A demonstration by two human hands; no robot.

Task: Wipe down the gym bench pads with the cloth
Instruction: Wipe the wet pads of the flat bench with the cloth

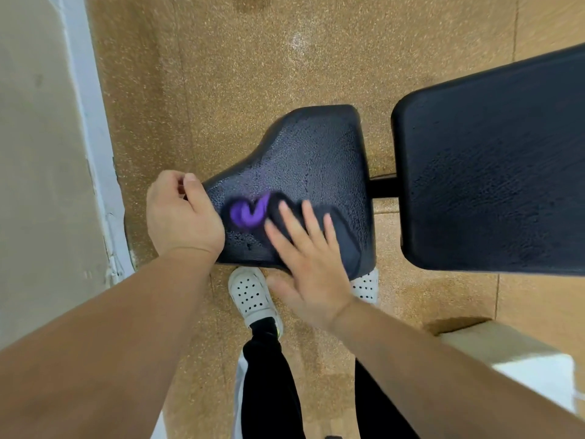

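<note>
A black seat pad (311, 160) of the gym bench lies below me, its textured surface glistening. A dark cloth (340, 229) with a purple part (248, 212) rests on the near end of it, blurred. My right hand (308, 264) presses flat on the cloth, fingers spread. My left hand (182, 213) grips the left edge of the seat pad, thumb on top. The larger black back pad (493, 166) lies to the right, separated by a narrow gap with a black frame bar (383, 186).
Speckled tan rubber floor (253, 58) surrounds the bench. A beige wall with a white strip (85, 122) runs along the left. My white perforated shoes (251, 296) stand under the seat's near edge. A beige ledge (493, 343) sits at the lower right.
</note>
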